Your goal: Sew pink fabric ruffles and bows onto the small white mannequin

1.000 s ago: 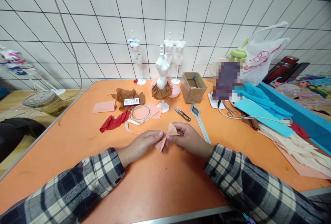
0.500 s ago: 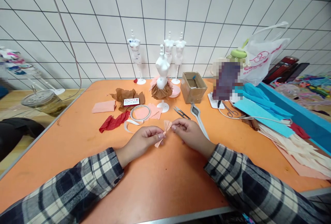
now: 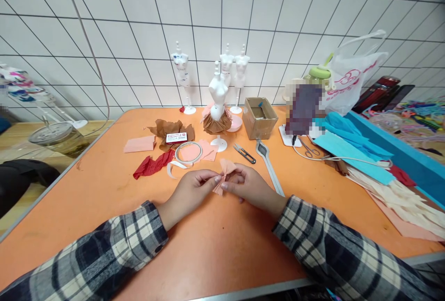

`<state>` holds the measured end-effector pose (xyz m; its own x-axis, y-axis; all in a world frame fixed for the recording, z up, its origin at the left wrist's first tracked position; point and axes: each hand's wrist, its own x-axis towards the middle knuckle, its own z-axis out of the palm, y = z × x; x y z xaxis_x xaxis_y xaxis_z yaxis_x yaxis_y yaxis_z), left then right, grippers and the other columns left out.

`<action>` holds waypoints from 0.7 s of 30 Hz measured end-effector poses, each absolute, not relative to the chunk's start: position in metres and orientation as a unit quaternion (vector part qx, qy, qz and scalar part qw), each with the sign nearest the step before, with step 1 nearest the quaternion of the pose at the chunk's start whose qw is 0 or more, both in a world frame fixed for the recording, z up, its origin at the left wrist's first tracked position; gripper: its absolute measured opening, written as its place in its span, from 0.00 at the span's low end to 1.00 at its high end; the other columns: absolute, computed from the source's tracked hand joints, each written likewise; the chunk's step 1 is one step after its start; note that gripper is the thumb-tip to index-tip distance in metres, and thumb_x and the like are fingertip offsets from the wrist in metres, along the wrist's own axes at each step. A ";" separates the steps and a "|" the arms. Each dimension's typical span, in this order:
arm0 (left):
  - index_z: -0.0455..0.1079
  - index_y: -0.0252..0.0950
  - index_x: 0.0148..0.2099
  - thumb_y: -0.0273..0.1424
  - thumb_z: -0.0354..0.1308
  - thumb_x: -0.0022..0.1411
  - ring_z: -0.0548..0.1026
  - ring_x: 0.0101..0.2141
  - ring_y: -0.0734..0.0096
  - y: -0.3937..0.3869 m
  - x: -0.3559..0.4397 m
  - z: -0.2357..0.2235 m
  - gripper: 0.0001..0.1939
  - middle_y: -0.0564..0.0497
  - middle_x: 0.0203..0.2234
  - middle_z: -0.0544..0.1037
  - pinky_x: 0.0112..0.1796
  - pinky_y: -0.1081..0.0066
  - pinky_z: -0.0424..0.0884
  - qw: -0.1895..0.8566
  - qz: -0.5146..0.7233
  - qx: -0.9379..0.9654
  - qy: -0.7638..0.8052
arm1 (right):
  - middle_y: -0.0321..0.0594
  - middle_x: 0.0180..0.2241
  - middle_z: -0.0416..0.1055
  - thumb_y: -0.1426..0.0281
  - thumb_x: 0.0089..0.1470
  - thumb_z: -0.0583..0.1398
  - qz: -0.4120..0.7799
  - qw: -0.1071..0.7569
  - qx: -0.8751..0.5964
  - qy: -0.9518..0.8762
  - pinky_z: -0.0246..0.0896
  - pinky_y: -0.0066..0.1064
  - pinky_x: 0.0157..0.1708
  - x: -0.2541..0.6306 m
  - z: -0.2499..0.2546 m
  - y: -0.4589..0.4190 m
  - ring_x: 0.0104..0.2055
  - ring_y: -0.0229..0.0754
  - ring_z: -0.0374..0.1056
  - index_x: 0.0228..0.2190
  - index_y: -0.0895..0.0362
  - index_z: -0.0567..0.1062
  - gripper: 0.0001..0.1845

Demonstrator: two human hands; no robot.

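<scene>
Head view: the left hand (image 3: 193, 192) and right hand (image 3: 252, 185) both pinch the peach paper bow (image 3: 225, 177) at its gathered middle, above the orange worktop (image 3: 194, 254). Open surface lies between the forearms, reaching to the metal-trimmed near edge. Beyond the bow, room is tighter: thread snips (image 3: 245, 153) and a grey strap-like tool (image 3: 268, 164) lie near the right hand; a tape roll (image 3: 188, 152) sits ahead of the left. The skirted dress form (image 3: 218, 102) stands upright farther back, beside the cardboard box (image 3: 260, 119).
</scene>
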<state>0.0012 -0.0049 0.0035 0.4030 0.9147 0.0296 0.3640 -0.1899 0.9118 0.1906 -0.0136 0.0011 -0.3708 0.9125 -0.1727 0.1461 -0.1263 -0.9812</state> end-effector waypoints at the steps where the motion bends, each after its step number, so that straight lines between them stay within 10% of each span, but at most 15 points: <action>1: 0.76 0.34 0.31 0.39 0.56 0.61 0.73 0.28 0.70 -0.005 0.002 0.003 0.14 0.52 0.24 0.78 0.32 0.75 0.67 0.444 0.310 0.705 0.458 | 0.37 0.32 0.70 0.60 0.44 0.66 0.597 0.323 -0.462 -0.571 0.59 0.20 0.15 0.189 0.001 -0.014 0.29 0.36 0.67 0.36 0.56 0.70 0.19; 12: 0.74 0.35 0.39 0.40 0.56 0.60 0.75 0.34 0.66 -0.003 0.001 0.001 0.14 0.49 0.33 0.80 0.36 0.70 0.70 0.430 0.345 0.691 0.468 | 0.32 0.24 0.67 0.68 0.44 0.65 0.593 0.343 -0.463 -0.563 0.64 0.26 0.25 0.189 -0.003 -0.008 0.24 0.33 0.67 0.30 0.59 0.70 0.11; 21: 0.72 0.33 0.29 0.37 0.63 0.52 0.70 0.23 0.74 -0.003 0.003 -0.004 0.11 0.53 0.21 0.75 0.26 0.75 0.65 0.471 0.334 0.651 0.492 | 0.36 0.25 0.69 0.63 0.47 0.62 0.564 0.321 -0.493 -0.580 0.61 0.25 0.23 0.190 -0.003 -0.011 0.25 0.35 0.64 0.30 0.58 0.74 0.11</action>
<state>0.0033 -0.0033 -0.0035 0.2913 0.9562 -0.0290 0.3259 -0.0707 0.9427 0.1902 -0.0110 -0.0025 -0.3085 0.9332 -0.1843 0.2101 -0.1221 -0.9700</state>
